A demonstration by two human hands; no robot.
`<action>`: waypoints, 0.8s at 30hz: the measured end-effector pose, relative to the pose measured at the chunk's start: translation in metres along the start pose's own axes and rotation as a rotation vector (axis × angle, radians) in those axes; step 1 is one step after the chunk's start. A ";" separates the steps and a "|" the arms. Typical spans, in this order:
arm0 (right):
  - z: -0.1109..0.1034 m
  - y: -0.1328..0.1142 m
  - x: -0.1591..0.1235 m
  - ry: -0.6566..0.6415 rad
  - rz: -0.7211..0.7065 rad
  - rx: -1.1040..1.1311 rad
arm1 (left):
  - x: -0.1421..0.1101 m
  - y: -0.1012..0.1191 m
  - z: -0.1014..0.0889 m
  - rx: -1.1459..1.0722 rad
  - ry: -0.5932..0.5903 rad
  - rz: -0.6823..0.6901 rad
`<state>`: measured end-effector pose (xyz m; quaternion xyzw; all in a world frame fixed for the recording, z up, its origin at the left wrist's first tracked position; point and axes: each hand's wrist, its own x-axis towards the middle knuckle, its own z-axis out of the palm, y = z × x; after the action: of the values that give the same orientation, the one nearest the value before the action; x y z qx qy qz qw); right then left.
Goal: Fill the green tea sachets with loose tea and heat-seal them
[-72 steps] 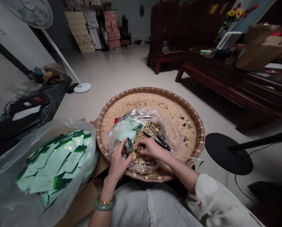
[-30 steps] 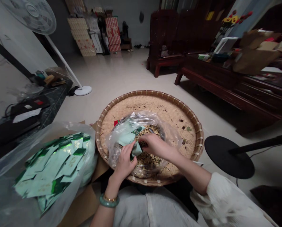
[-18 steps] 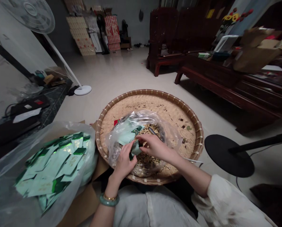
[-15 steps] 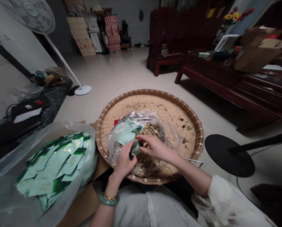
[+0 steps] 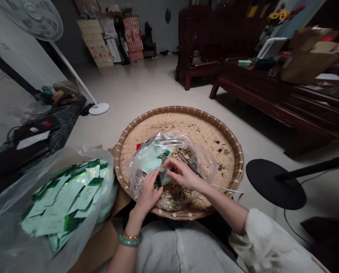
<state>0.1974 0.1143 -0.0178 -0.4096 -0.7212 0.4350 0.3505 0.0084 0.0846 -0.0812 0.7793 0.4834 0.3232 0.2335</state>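
Between both hands, over an open clear plastic bag (image 5: 206, 161), is a small green packet (image 5: 165, 176). My left hand (image 5: 149, 189) grips its left side. My right hand (image 5: 182, 174) pinches its upper right edge with thumb and fingers. Loose dried, yellow-brown plant pieces (image 5: 181, 189) fill the bag below, and more pale green packets (image 5: 150, 162) lie at its left. A dark pen-like tool (image 5: 188, 163) rests on the pieces, just behind my right hand. The bag sits in a round woven bamboo tray (image 5: 146, 123).
At left, a large plastic bag (image 5: 4, 223) in a cardboard box (image 5: 101, 242) holds many green packets (image 5: 69, 201). A white fan (image 5: 99, 109) stands behind it. To the right are a black round stand base (image 5: 276, 184) and a dark wooden table (image 5: 260, 102).
My right hand has shifted slightly left, its fingers now closed on the packet's edge. The packet sits a little higher and shows more of its face. My left hand keeps its hold.
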 end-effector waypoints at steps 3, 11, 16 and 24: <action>-0.002 0.004 0.000 0.028 0.047 0.135 | 0.001 0.002 -0.002 -0.020 -0.003 -0.015; -0.001 -0.001 -0.005 -0.168 0.033 -0.427 | 0.002 0.004 0.003 0.015 0.016 -0.011; -0.005 -0.009 -0.006 -0.300 -0.012 -0.240 | 0.006 0.012 0.003 0.032 0.047 -0.010; -0.039 0.003 -0.032 -0.157 0.230 -0.294 | 0.003 0.016 -0.005 -0.026 0.060 -0.049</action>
<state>0.2451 0.0998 -0.0111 -0.5008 -0.7506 0.3927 0.1777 0.0150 0.0809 -0.0663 0.7541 0.5049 0.3468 0.2369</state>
